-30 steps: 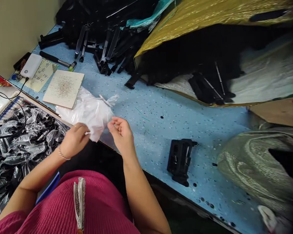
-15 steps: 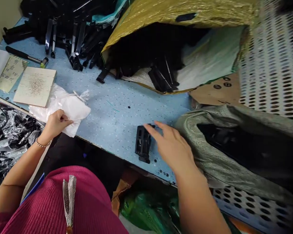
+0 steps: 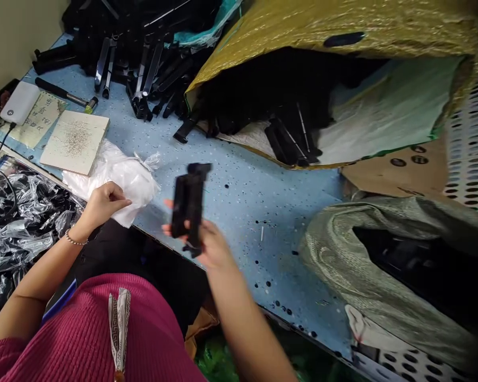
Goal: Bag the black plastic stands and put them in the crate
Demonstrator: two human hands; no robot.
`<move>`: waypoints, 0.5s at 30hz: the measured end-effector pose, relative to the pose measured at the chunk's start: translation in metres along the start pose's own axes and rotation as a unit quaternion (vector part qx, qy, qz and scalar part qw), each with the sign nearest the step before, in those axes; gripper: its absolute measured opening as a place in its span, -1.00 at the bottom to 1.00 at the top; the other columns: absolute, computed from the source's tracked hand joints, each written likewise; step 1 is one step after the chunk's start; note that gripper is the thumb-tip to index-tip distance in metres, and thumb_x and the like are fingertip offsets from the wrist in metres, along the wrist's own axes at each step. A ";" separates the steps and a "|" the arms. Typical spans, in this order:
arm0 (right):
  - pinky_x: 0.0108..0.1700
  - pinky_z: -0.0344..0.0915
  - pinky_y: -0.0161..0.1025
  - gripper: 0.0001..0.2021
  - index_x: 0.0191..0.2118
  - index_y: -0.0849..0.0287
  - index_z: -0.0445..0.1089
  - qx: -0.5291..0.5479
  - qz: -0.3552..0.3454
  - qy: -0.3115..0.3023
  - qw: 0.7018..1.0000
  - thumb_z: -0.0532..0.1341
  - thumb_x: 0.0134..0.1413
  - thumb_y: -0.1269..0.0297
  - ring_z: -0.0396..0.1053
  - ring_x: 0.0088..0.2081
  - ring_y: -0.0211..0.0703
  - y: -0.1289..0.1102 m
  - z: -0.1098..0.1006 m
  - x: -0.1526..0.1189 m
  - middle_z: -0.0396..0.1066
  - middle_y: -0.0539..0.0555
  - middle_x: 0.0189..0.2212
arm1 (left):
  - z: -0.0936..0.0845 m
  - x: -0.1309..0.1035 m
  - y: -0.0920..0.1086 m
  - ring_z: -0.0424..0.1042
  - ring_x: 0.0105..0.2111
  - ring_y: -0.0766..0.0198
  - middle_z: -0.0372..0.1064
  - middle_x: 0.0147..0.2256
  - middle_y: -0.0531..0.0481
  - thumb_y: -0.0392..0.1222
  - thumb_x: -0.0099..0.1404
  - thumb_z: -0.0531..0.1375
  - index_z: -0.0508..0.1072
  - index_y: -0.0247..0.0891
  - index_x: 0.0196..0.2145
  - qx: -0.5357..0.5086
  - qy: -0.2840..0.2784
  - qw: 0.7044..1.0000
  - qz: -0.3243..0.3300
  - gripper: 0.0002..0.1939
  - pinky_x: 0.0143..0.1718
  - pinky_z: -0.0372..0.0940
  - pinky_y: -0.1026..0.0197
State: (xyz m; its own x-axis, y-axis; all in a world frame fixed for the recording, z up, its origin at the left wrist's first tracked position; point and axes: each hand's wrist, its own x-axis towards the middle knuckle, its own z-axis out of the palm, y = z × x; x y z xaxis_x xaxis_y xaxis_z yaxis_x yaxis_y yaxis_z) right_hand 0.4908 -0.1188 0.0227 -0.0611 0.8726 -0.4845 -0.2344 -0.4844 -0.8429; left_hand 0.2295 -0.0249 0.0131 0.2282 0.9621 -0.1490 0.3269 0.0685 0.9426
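My right hand [image 3: 212, 243] is closed around a black plastic part [image 3: 190, 204], long and slotted. It is held up over the table, tilted and blurred by motion. My left hand [image 3: 107, 204] is pinched at the near edge of a stack of thin white plastic bags [image 3: 133, 183]. The bags lie partly under a pale square board [image 3: 76, 140] with dark specks. How much of the bag is between the left fingertips is hard to see.
A yellow woven sack [image 3: 342, 26] of black parts lies open at the back, a grey-green sack [image 3: 330, 249] at the right. Black parts [image 3: 147, 79] are heaped back left near a hammer [image 3: 66, 94]. A power bank [image 3: 20, 103] and wrapped parts [image 3: 32, 212] are at the left.
My right hand has picked the black plastic part up off the table and carried it left toward the bags. My left hand stays at the bags. The view has shifted slightly.
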 end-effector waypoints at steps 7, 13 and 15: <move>-0.10 0.55 0.03 -0.61 -0.24 0.07 0.55 0.157 0.002 -0.032 0.987 0.42 -0.03 -0.14 0.59 -0.26 0.04 0.019 0.079 0.041 0.63 0.07 -0.31 | -0.019 -0.014 0.007 0.47 -0.29 0.28 0.48 -0.29 -0.05 -0.22 0.35 0.21 0.43 -0.25 -0.27 0.059 0.071 0.989 0.112 -0.95 -0.25 0.40 0.23; -0.10 0.54 -0.02 -0.66 -0.31 0.09 0.54 0.154 0.005 0.006 0.988 0.46 -0.05 -0.07 0.59 -0.29 -0.01 0.019 0.061 0.026 0.63 0.07 -0.33 | -0.031 -0.022 0.016 0.50 0.01 0.09 0.49 0.01 -0.21 -0.44 0.39 -0.01 0.55 -0.27 -0.06 0.353 0.040 0.910 0.216 -0.63 0.04 0.43 0.04; -0.25 0.53 -0.11 -0.61 -0.26 0.11 0.53 0.163 0.002 -0.021 0.986 0.45 -0.05 -0.10 0.56 -0.37 -0.05 0.019 0.061 0.011 0.61 0.06 -0.37 | -0.029 -0.022 0.017 0.49 0.05 0.11 0.45 0.08 -0.23 -0.42 0.41 0.02 0.50 -0.29 0.08 0.345 0.027 0.912 0.218 -0.60 0.08 0.44 0.07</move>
State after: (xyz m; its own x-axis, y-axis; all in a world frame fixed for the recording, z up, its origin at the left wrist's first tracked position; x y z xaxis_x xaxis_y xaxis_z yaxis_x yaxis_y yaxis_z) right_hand 0.4263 -0.1150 0.0154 -0.0999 0.8762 -0.4715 -0.5326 -0.4474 -0.7185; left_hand 0.2036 -0.0371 0.0411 0.4349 0.8710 0.2288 0.7200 -0.4889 0.4925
